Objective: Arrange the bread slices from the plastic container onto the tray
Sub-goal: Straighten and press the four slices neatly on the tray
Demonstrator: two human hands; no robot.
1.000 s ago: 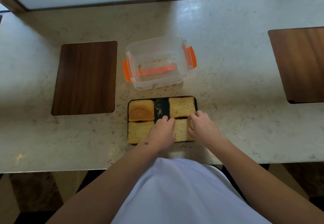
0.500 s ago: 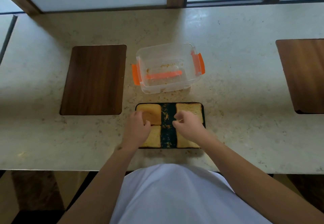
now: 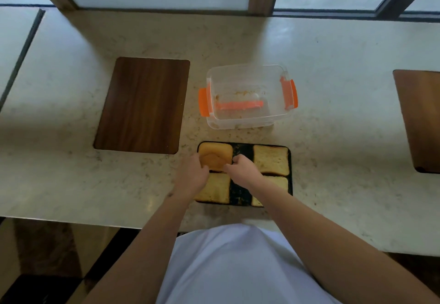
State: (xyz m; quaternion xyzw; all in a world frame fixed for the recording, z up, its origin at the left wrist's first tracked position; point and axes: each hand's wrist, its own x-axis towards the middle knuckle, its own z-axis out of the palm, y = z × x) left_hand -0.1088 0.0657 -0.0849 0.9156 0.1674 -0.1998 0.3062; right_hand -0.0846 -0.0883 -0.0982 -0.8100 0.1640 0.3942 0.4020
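**Both hands on the crust slice at the tray's far-left corner**

At 9 o'clock from the tray lies a dark wooden board, flat on the pale stone counter and whole in view.

The left hand sits at the tray's left edge, fingers curled onto the near-left corner of the crust slice. Whether it pinches the slice or only presses on it is hard to tell, since the fingertips are hidden under the knuckles. The black tray holds four slices in two columns with a crumb-strewn dark strip between them. The crust slice, browner than the rest, fills the 11 o'clock corner. Below it, at 7 o'clock, the near-left slice is partly covered by the left wrist.

At 12 o'clock from the tray stands the clear plastic container with orange side clips, holding only crumbs; an orange strip shows through its floor.

The right hand reaches across the middle strip, thumb and fingers closed on the crust slice's near-right corner. The far-right slice lies untouched at 1 o'clock. The near-right slice at 5 o'clock is mostly hidden by the right forearm.

A second wooden board at 3 o'clock is cut off by the frame edge.
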